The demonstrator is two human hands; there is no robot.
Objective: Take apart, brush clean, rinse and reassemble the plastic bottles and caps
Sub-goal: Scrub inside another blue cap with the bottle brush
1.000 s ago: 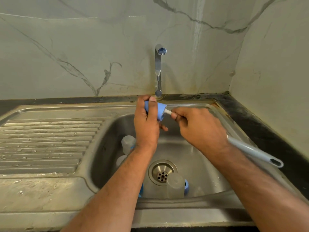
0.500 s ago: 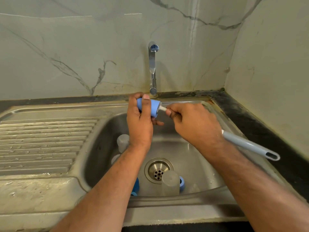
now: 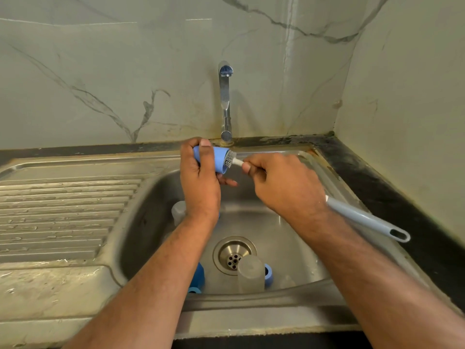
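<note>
Two hands over sink [image 3: 289, 295]: clear cup [image 3: 250, 274] by the drain nearest. Left hand [image 3: 200, 182] fingers wrapped round blue cap [image 3: 219, 159]; right hand [image 3: 286, 183] fingers curled tight on brush [image 3: 364, 219], bristles at cap mouth. Tap [image 3: 225, 102] behind.

Two hands [image 3: 201, 177] [image 3: 286, 187], one brush [image 3: 364, 217], one tap [image 3: 225, 102], three blue caps [image 3: 216, 159] [image 3: 198, 274] [image 3: 268, 274].

A single head-worn wide-angle view looks forward and down from close above the steel sink [image 3: 297, 295], facing the marble back wall [image 3: 125, 71] with the tap [image 3: 225, 96] near centre.
</note>
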